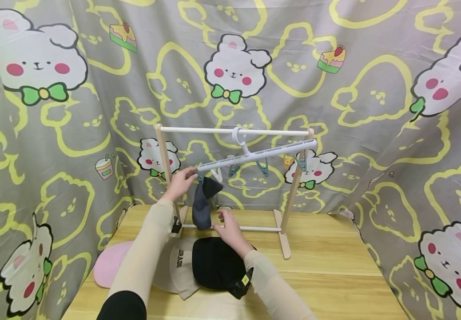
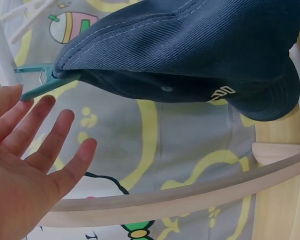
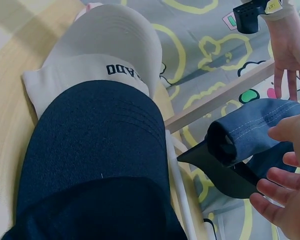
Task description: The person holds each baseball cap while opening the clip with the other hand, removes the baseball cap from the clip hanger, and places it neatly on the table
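A dark navy cap (image 1: 202,209) hangs from a teal clip (image 2: 49,80) at the lowered left end of a white hanger (image 1: 254,153). At that clip is my left hand (image 1: 181,181), its thumb and index finger on the clip's end while the other fingers spread loosely. My right hand (image 1: 230,229) stays beside the cap's lower right side, fingers apart and loosely bent; in the right wrist view the hand (image 3: 290,175) overlaps the cap (image 3: 260,125), and contact is unclear. The hanger tilts, its right end higher.
A wooden rack (image 1: 292,200) with a white top rod (image 1: 198,130) carries the hanger. Other clips (image 1: 262,168) hang along it. On the wooden table (image 1: 326,266) lie a black cap (image 1: 214,262), a beige cap (image 1: 180,266) and a pink cap (image 1: 108,264). A patterned curtain (image 1: 294,102) surrounds the table.
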Demonstrator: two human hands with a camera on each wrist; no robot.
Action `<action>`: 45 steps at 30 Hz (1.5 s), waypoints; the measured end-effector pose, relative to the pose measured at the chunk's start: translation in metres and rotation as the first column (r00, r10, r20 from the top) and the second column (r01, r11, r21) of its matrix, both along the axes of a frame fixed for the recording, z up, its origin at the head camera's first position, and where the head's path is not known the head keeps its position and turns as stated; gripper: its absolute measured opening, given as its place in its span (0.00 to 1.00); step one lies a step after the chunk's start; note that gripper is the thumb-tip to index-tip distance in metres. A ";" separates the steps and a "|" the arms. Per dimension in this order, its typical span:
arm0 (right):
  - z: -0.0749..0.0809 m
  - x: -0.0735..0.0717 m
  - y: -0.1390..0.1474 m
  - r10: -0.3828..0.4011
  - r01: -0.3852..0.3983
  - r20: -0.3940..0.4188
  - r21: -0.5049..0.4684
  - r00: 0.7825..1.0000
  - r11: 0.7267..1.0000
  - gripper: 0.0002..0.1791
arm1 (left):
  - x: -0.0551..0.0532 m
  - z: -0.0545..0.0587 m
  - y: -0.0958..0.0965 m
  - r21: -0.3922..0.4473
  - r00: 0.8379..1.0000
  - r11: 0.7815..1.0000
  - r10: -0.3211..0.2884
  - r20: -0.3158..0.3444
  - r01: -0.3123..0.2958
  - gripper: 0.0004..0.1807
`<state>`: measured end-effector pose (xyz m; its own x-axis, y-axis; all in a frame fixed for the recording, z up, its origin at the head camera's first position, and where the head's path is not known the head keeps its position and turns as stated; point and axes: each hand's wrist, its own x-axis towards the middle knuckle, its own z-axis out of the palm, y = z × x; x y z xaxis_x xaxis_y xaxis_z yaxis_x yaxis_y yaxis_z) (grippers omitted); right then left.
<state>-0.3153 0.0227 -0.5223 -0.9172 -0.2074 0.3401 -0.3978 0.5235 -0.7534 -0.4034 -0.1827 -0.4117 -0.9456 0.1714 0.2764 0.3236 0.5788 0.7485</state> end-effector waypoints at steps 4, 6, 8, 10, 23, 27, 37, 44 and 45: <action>0.000 0.002 0.001 0.020 -0.022 -0.082 -0.021 0.996 1.000 0.21 | 0.001 0.000 0.000 0.007 1.000 1.000 0.004 -0.006 -0.004 0.21; -0.001 0.002 0.002 0.033 -0.037 -0.103 -0.038 0.994 0.999 0.21 | 0.002 -0.001 0.000 0.010 1.000 1.000 0.006 -0.015 -0.006 0.20; 0.000 0.002 0.002 0.032 -0.036 -0.107 -0.035 0.994 0.999 0.21 | 0.003 -0.002 0.001 0.012 1.000 1.000 0.007 -0.025 -0.007 0.19; 0.000 0.002 0.001 0.024 -0.027 -0.087 -0.029 0.996 0.999 0.22 | 0.003 -0.002 0.001 0.012 0.999 1.000 0.010 -0.035 -0.009 0.18; 0.004 0.005 -0.008 -0.018 0.018 0.058 0.007 0.998 1.000 0.25 | 0.011 0.001 -0.006 0.010 0.999 1.000 0.013 -0.040 -0.013 0.16; 0.004 0.008 -0.011 -0.008 0.008 0.051 -0.009 0.999 1.000 0.26 | 0.015 0.004 -0.007 0.010 0.999 1.000 0.021 -0.037 -0.020 0.16; 0.007 0.018 -0.016 -0.063 0.062 -0.036 -0.030 0.997 0.998 0.25 | 0.021 0.012 -0.008 0.033 0.998 0.999 0.017 -0.058 -0.015 0.16; 0.013 0.024 -0.020 -0.106 0.100 -0.189 -0.041 0.976 0.994 0.24 | 0.025 0.013 -0.006 0.009 0.996 1.000 0.023 -0.088 -0.022 0.16; 0.013 0.024 -0.021 -0.111 0.105 -0.204 -0.039 0.973 0.994 0.25 | 0.025 0.014 -0.005 0.009 0.996 1.000 0.025 -0.091 -0.024 0.16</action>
